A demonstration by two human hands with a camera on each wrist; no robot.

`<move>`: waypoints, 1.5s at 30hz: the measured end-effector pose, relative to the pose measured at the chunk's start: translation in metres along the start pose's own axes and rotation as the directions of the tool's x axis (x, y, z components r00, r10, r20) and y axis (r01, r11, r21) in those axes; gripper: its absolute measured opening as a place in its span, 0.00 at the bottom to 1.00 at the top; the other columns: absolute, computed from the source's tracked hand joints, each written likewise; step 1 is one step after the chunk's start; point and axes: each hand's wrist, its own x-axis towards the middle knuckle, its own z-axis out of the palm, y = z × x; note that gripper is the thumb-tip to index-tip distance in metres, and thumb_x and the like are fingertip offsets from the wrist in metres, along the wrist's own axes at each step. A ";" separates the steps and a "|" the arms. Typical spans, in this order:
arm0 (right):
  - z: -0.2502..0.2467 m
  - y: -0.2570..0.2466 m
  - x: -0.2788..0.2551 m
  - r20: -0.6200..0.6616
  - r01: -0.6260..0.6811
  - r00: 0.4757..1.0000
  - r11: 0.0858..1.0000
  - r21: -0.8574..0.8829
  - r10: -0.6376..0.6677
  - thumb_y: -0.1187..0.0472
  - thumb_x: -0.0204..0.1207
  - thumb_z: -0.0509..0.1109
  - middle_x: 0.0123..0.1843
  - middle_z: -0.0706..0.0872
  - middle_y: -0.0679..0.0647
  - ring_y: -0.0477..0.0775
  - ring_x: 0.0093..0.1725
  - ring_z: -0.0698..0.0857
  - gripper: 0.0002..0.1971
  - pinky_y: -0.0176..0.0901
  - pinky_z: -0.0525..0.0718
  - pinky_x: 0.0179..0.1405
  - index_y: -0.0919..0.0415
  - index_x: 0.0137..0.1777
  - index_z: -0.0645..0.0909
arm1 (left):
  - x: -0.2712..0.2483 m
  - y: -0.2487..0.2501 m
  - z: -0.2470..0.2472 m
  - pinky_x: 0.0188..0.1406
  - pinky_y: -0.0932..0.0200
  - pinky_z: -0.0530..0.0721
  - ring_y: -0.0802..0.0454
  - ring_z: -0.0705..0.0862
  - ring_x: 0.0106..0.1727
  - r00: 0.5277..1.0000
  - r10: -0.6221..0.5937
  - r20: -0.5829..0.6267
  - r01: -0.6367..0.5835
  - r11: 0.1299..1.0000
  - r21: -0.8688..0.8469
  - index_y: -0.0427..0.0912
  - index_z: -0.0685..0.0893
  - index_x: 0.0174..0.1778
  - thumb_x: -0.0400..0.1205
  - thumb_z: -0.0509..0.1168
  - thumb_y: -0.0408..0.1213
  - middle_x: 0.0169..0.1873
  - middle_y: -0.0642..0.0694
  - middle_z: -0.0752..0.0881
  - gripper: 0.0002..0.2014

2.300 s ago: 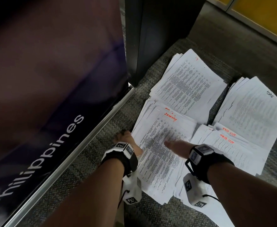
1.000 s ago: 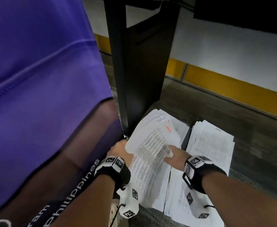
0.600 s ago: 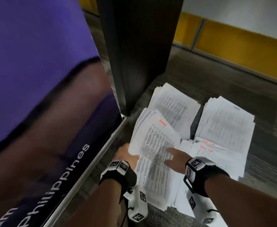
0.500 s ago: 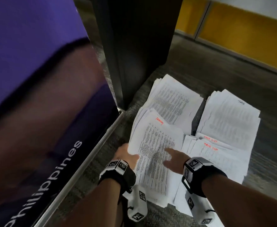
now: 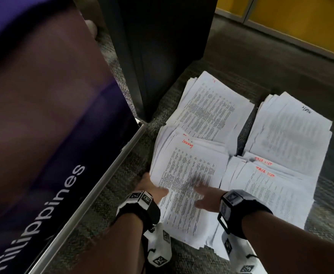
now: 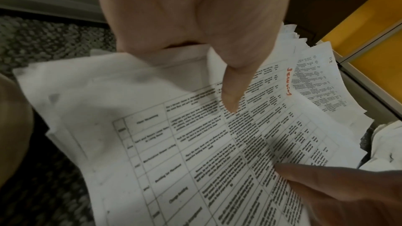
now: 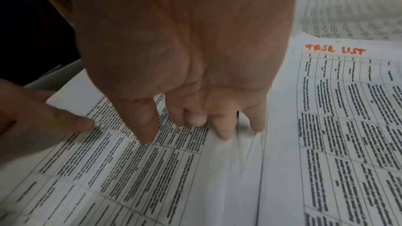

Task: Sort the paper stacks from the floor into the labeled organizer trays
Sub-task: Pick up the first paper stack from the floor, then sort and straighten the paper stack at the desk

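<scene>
Grey carpet floor point(image 5: 211, 62) carries four paper stacks beside a dark cabinet point(image 5: 156, 46). Near-left stack point(image 5: 189, 175) with red scrawl lies at 6 o'clock, left hand point(image 5: 152, 189) pinching its left edge, thumb on top, right hand point(image 5: 205, 198) pressing spread fingers flat on it. Task-list stack point(image 5: 269, 194) at 4 o'clock, admin stack point(image 5: 288, 131) at 2 o'clock, fourth stack point(image 5: 211, 103) at 12.
</scene>
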 end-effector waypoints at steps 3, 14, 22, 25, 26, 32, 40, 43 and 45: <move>0.000 0.004 0.007 0.009 0.004 1.000 1.000 -0.003 -0.004 0.49 0.84 0.60 0.86 0.51 0.55 0.54 0.84 0.53 0.34 0.44 0.53 0.80 0.55 0.85 0.50 | 0.003 -0.001 0.003 0.63 0.51 0.81 0.42 0.80 0.64 0.999 0.003 -0.033 -0.003 1.000 -0.003 0.48 0.56 0.83 0.70 0.73 0.47 0.72 0.44 0.75 0.47; 0.000 0.008 0.011 -0.020 0.018 1.000 1.000 -0.005 -0.018 0.51 0.85 0.59 0.86 0.53 0.57 0.56 0.84 0.53 0.32 0.46 0.53 0.80 0.55 0.85 0.52 | 0.008 0.007 -0.005 0.69 0.49 0.78 0.42 0.78 0.70 1.000 -0.014 0.003 0.014 1.000 0.004 0.42 0.65 0.78 0.63 0.79 0.46 0.72 0.43 0.75 0.48; -0.003 0.010 0.013 -0.001 -0.016 1.000 1.000 0.018 0.016 0.50 0.83 0.62 0.85 0.54 0.56 0.55 0.84 0.55 0.33 0.45 0.54 0.80 0.55 0.84 0.54 | 0.004 0.002 -0.007 0.51 0.56 0.84 0.43 0.86 0.50 0.987 0.071 -0.141 -0.067 0.997 0.029 0.38 0.76 0.60 0.68 0.77 0.35 0.50 0.42 0.85 0.26; -0.014 0.003 -0.005 -0.033 -0.048 0.998 0.999 0.013 0.049 0.50 0.83 0.61 0.86 0.52 0.56 0.54 0.84 0.54 0.35 0.43 0.54 0.80 0.58 0.85 0.51 | -0.024 0.016 -0.016 0.40 0.58 0.85 0.48 0.82 0.36 0.977 0.157 -0.143 -0.129 0.974 0.189 0.41 0.81 0.45 0.76 0.68 0.33 0.41 0.47 0.86 0.04; -0.017 0.001 -0.013 -0.056 -0.044 0.997 0.999 0.027 0.046 0.50 0.83 0.61 0.86 0.52 0.56 0.53 0.84 0.54 0.35 0.41 0.55 0.79 0.58 0.85 0.51 | -0.033 0.019 -0.019 0.33 0.61 0.81 0.50 0.79 0.33 0.970 0.188 -0.156 -0.151 0.963 0.223 0.44 0.79 0.40 0.79 0.64 0.32 0.38 0.49 0.84 0.04; -0.058 -0.023 -0.094 -0.232 -0.027 0.972 0.995 0.094 0.048 0.51 0.83 0.62 0.81 0.66 0.59 0.55 0.79 0.68 0.34 0.39 0.68 0.72 0.60 0.84 0.53 | -0.112 0.053 -0.073 0.39 0.61 0.76 0.45 0.85 0.45 0.909 0.380 -0.172 -0.312 0.893 0.324 0.47 0.79 0.35 0.79 0.59 0.39 0.46 0.46 0.88 0.08; -0.098 -0.050 -0.254 -0.452 0.013 0.891 0.992 0.127 0.046 0.52 0.79 0.66 0.74 0.76 0.57 0.57 0.70 0.77 0.34 0.38 0.75 0.63 0.56 0.82 0.56 | -0.256 0.074 -0.159 0.39 0.59 0.74 0.38 0.84 0.46 0.802 0.513 -0.306 -0.417 0.848 0.328 0.42 0.80 0.37 0.76 0.60 0.37 0.44 0.43 0.88 0.05; -0.111 -0.060 -0.321 -0.550 0.063 0.835 0.989 0.137 0.023 0.50 0.78 0.67 0.74 0.76 0.57 0.58 0.70 0.78 0.33 0.41 0.76 0.65 0.56 0.80 0.60 | -0.319 0.078 -0.188 0.35 0.58 0.78 0.41 0.83 0.38 0.759 0.543 -0.360 -0.474 0.839 0.267 0.44 0.78 0.29 0.72 0.64 0.34 0.31 0.48 0.85 0.06; -0.116 -0.070 -0.370 -0.601 0.107 0.799 0.981 0.162 0.012 0.49 0.77 0.68 0.74 0.74 0.57 0.58 0.71 0.76 0.33 0.42 0.75 0.66 0.57 0.79 0.63 | -0.363 0.078 -0.206 0.35 0.55 0.83 0.42 0.84 0.35 0.709 0.593 -0.382 -0.548 0.804 0.230 0.45 0.83 0.31 0.69 0.68 0.32 0.26 0.50 0.83 0.04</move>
